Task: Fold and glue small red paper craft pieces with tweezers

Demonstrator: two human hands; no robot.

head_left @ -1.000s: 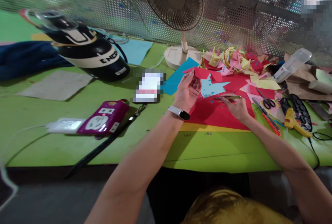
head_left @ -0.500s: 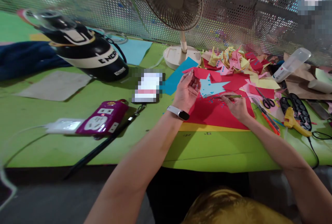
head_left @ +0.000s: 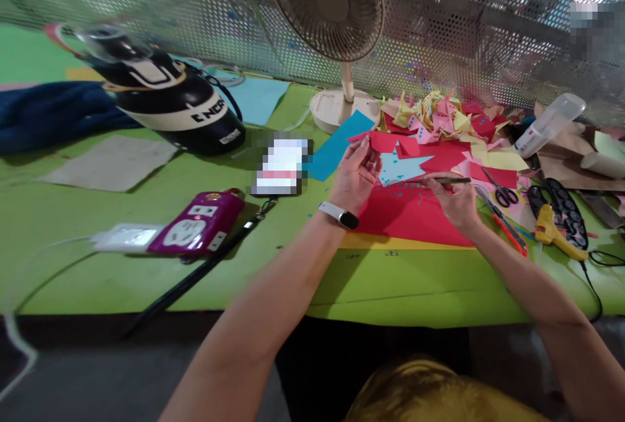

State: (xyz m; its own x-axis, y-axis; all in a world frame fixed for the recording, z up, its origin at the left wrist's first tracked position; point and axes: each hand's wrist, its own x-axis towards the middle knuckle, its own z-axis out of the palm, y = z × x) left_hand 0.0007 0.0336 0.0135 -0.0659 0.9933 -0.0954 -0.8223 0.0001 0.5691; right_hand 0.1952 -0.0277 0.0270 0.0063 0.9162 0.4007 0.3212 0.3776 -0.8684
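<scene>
My right hand (head_left: 456, 200) grips slim pointed tweezers (head_left: 456, 180), their tip directed left over a pale blue paper star (head_left: 407, 168). Beside the star's left side is my left hand (head_left: 359, 171), palm turned inward, thumb and fingers pinched together; whatever lies between the fingertips is too small to make out. Tiny blue paper dots (head_left: 420, 196) are scattered over the star and the red paper sheet (head_left: 415, 223). A strip of red paper (head_left: 395, 142) lies just behind my left fingertips.
A fan (head_left: 346, 99) stands behind, beside heaped paper scraps (head_left: 442, 112). To the right are scissors (head_left: 506, 196), a yellow glue gun (head_left: 551, 230) and a clear bottle (head_left: 551, 124). Leftward are a phone (head_left: 282, 165), a purple power strip (head_left: 198, 223) and a black bottle (head_left: 180, 112).
My right hand has shifted a little to the right with the tweezers, which now lie more level. My left hand keeps its pinched shape. The whole view has moved slightly.
</scene>
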